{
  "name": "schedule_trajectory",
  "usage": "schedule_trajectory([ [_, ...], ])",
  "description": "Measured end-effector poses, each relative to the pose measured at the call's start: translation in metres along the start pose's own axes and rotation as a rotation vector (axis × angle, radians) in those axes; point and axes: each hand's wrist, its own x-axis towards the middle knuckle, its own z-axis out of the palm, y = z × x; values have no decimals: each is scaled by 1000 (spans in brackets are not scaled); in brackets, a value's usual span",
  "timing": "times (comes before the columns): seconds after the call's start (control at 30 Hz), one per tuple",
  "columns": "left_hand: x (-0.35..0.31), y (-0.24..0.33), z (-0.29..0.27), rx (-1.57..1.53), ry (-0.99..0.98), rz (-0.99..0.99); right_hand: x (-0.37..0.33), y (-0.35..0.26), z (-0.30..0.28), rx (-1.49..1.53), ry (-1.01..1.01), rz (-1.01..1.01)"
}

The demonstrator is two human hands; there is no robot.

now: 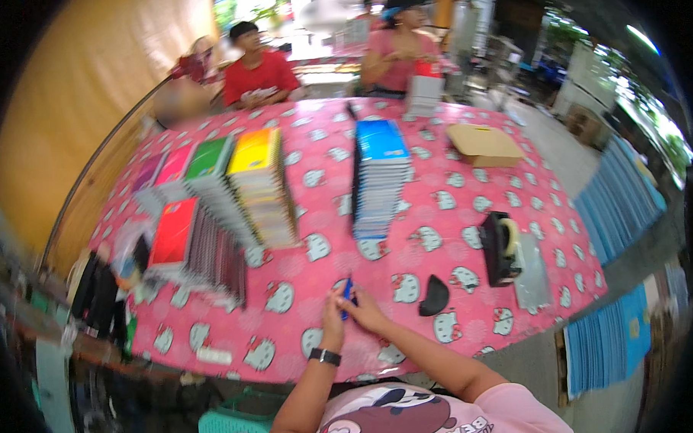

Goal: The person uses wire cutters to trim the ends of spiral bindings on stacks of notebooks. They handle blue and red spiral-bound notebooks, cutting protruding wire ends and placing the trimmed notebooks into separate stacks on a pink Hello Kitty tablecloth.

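1. While both hands meet at the near edge of the counter (439,236), note the setup: your left hand (333,310) and right hand (365,311) pinch a small blue pen-like object (348,289) between the fingertips. Both hands are closed on it; what exactly it is cannot be told at this size.
2. Position: the blue object stands roughly upright, its top poking above the fingertips, directly over the pink patterned cloth, in front of your chest. A dark watch (325,357) sits on the left wrist.
3. Handling judgement: keep the left hand as the steady anchor low on the object and let the right fingertips do the fine work. Keep your wrists near the cloth for support.
4. Surroundings: a black curved piece (434,296) lies just right of the right hand; a black tape dispenser (500,248) further right. The blue notebook stack (379,177) sits beyond the hands, well apart; coloured notebook stacks (231,190) lie to the left.
5. Keep elbows in so nothing nearby gets nudged.
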Motion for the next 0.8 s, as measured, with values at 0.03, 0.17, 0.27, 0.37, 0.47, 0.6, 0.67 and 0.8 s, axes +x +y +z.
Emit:
schedule_trajectory([
  [0.03,-8,12,4,25,8,-10,0,2,7,188,-54,26],
  [0.17,-48,92,8,206,-14,-200,-5,-34,6,762,-348,578],
  [0.27,-53,111,-20,458,-28,3,2,-35,8,948,-559,689],
  [0.37,-63,141,-69,740,98,381,6,-80,8,904,-549,688],
  [0.47,-61,170,-145,350,483,214,27,-52,22,254,-409,258],
  [0.6,-26,172,-253,680,437,249,36,-54,35,-885,-109,-140],
  [0.67,-7,165,-275,752,354,230,46,-48,37,-966,-193,-17],
  [0.8,22,164,-275,903,234,115,54,-59,40,-1057,-162,-20],
])
